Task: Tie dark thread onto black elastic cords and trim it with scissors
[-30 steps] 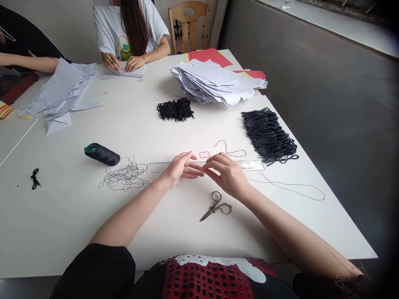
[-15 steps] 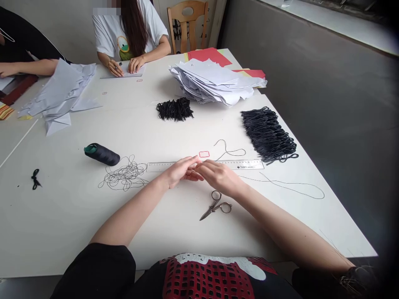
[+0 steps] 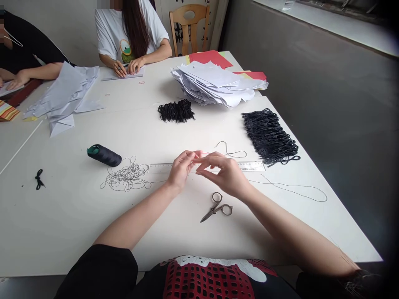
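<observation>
Over the clear ruler [image 3: 255, 166], my left hand [image 3: 182, 169] is closed in a pinch. A thin black thread [image 3: 158, 182] runs to it from a loose tangle of thread [image 3: 126, 174] on the left; the bit between the fingertips is too fine to make out. My right hand [image 3: 224, 171] touches the left fingertips with its forefinger, its thumb held apart below. More thread [image 3: 296, 187] trails out from behind it in a long loop. Scissors [image 3: 215, 208] lie partly spread just below my hands. A dark thread spool [image 3: 104, 155] rests on its side beyond the tangle.
Black cord loops lie in a large row [image 3: 269, 135] at right and a smaller bunch [image 3: 176, 111] farther back. A stack of white paper [image 3: 215, 83] sits behind them. A small black cord bow [image 3: 39, 179] is at far left. Two people work across the white table [image 3: 77, 224].
My right hand has turned and opened, its thumb now apart from the forefinger. My left fingers have drawn into a pinch. The scissors and spool stay in place.
</observation>
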